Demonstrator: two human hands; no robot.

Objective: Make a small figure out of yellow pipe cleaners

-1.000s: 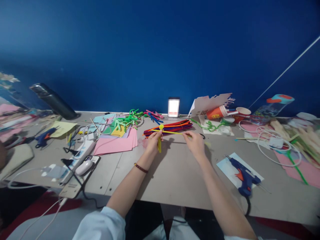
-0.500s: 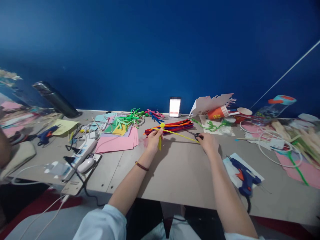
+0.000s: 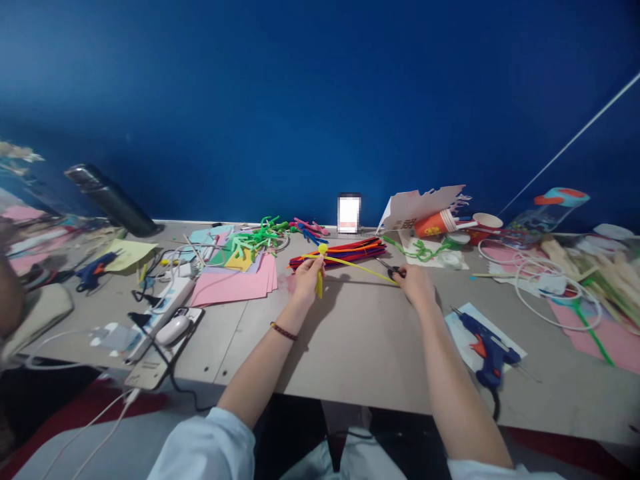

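Note:
My left hand [image 3: 306,280] is closed around a yellow pipe cleaner figure [image 3: 323,249] with a round coiled top and a short piece hanging below the fingers. One long yellow strand [image 3: 363,265] stretches from it across to my right hand [image 3: 416,285]. That hand is closed on small scissors [image 3: 390,268] with dark handles, blades pointing up and left. The strand's far end meets the right fingertips; whether they pinch it I cannot tell. Just behind the hands lies a bundle of red, orange and purple pipe cleaners [image 3: 350,251].
Pink paper [image 3: 233,288] and green pipe cleaners [image 3: 265,233] lie on the left, near a power strip [image 3: 167,303]. A blue glue gun [image 3: 487,350] rests beside my right forearm. A phone [image 3: 349,213] stands at the back; paper cups [image 3: 435,224] lie to the right.
The view has shifted very slightly. Both hands keep nearly the same place and hold, with the yellow strand still stretched between them.

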